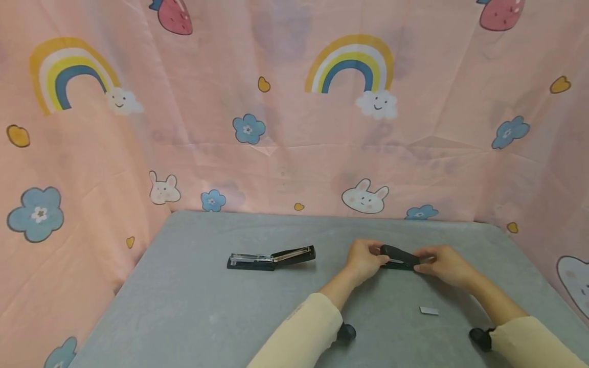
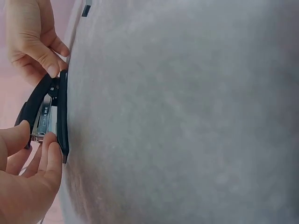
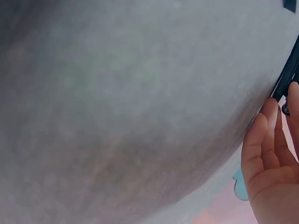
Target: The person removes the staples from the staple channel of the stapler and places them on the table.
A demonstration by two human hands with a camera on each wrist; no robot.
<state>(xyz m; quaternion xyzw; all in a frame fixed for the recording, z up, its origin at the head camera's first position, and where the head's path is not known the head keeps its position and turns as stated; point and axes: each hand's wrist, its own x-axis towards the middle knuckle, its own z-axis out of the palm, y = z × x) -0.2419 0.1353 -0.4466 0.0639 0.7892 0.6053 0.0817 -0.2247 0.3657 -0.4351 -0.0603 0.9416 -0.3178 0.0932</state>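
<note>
Both hands hold a black stapler point(image 1: 400, 255) at the right side of the table. My left hand point(image 1: 364, 259) grips its front end, thumb on the upper arm and fingertips by the metal magazine, as the left wrist view shows. At the hinge end, my right hand point(image 1: 445, 265) pinches the stapler between thumb and fingers. Its upper arm, magazine point(image 2: 44, 114) and base point(image 2: 63, 114) stand spread apart in a narrow V. In the right wrist view only part of the base point(image 3: 286, 77) shows beyond the right fingertips point(image 3: 268, 109).
A second black stapler point(image 1: 250, 265) lies folded open left of the hands, its metal rail exposed. A small grey strip of staples point(image 1: 429, 311) lies nearer, below the right hand. The grey table point(image 1: 184, 306) ends at a pink patterned curtain point(image 1: 285, 168).
</note>
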